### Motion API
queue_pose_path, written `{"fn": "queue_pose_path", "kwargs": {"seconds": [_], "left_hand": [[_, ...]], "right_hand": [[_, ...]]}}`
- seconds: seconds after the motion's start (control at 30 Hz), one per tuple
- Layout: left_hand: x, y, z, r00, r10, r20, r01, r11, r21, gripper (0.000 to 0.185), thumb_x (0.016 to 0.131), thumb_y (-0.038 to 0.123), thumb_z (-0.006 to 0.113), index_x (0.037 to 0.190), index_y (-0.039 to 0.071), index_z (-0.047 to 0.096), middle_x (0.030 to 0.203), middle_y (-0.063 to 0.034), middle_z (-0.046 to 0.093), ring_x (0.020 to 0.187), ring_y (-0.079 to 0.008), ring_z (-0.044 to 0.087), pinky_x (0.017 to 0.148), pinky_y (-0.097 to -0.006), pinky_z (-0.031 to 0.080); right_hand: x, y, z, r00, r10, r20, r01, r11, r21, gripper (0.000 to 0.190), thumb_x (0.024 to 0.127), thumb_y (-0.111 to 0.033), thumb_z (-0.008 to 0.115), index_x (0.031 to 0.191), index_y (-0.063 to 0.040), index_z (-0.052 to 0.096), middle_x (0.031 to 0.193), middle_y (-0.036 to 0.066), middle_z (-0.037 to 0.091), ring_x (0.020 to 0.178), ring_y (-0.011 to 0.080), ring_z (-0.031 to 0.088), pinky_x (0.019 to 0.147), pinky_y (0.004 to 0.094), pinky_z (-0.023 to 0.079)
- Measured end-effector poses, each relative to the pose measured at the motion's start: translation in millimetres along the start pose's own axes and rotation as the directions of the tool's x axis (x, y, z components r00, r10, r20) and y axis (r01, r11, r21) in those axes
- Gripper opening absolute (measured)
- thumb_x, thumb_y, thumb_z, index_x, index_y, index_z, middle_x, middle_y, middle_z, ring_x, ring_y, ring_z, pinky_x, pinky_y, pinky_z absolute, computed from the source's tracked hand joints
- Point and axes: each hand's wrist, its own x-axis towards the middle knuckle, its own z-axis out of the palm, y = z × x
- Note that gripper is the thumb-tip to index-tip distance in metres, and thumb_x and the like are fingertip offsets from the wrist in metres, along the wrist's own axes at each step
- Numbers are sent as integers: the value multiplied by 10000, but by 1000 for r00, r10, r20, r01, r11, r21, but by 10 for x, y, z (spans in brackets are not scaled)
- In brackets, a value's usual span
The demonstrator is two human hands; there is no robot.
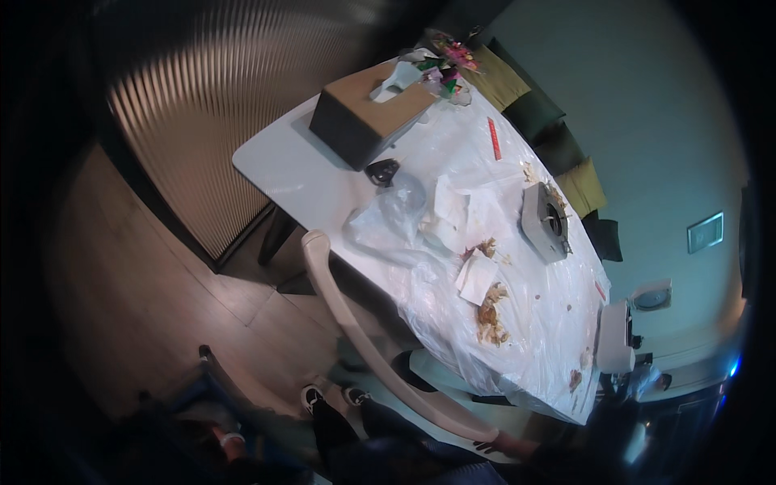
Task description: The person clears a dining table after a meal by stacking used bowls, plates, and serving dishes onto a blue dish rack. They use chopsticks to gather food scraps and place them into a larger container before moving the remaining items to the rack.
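My right hand (510,447) is at the lower end of a beige, curved chair back rail (388,376), with its fingers wrapped at the rail's edge. The rail arcs up along the near side of a white table. On the dim lower left is my left hand (212,431), a pale band (232,438) at its wrist. It lies beside a dark blue frame (203,394), and shadow hides its fingers. Thin clear plastic sheeting (436,309) covers much of the table (273,160). Food scraps (492,321) and a crumpled white tissue (478,277) rest on the sheeting.
A tissue box (345,124), black keys or fob (382,172), a clear plastic bag (394,209) and a grey tabletop burner (541,227) stand on the table. Flowers (451,54) sit at its far end. A ribbed partition (188,139) rises at left; cushions (582,185) line the wall.
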Motion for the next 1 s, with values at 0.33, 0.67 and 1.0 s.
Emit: {"fn": "queue_pose_path", "kwargs": {"seconds": [0.33,0.67,1.0], "left_hand": [[-959,-22,666,975,-94,201,1,908,418,342,815,355,423,1040,102,470,961,-60,512,873,-199,452,766,-350,345],[-2345,-288,1096,934,-63,351,-164,796,582,294,823,314,431,1011,92,473,893,-61,525,796,-184,467,708,-326,369],[-4123,-1382,864,952,-14,306,-181,781,598,246,831,274,439,982,83,475,826,-62,538,719,-170,481,651,-303,393]], "right_hand": [[-324,-314,-376,942,-324,-84,330,941,74,431,864,-412,323,868,-43,545,789,64,609,712,156,581,613,288,462],[90,-1256,-2174,517,-488,-704,844,431,321,171,837,-208,436,842,-43,478,828,73,557,762,146,522,627,275,425],[931,-2887,-3632,723,-644,-252,651,511,562,426,815,-454,436,1036,-91,475,957,46,540,854,158,507,764,320,397]]}}
